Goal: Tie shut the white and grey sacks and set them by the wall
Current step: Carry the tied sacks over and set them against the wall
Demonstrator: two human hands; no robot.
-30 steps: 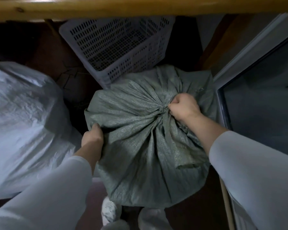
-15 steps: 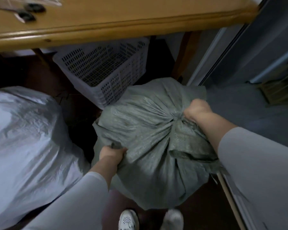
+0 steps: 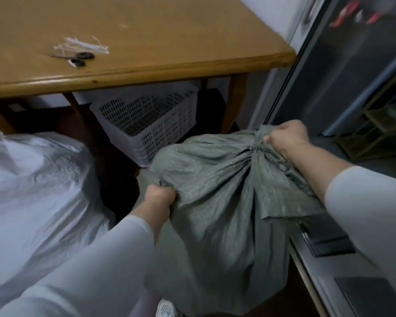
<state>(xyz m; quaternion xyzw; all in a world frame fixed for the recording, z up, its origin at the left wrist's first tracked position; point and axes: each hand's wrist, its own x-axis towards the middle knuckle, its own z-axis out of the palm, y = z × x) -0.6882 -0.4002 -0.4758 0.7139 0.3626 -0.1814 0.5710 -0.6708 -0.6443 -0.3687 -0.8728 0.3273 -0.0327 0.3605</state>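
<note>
One grey sack (image 3: 226,202) is held at centre, between the white sack (image 3: 37,191) on the left and the glass door (image 3: 329,88) on the right, its gathered neck pointing far-right. The right hand (image 3: 286,136) clenches that neck; the left hand (image 3: 158,197) grips a fold on the near-left flank, so the sack spans between them. No writing is readable.

On the table (image 3: 181,37), scissors (image 3: 79,59); beneath it, basket (image 3: 146,124); in front, left sack (image 3: 37,191) and right sack (image 3: 215,191).
</note>
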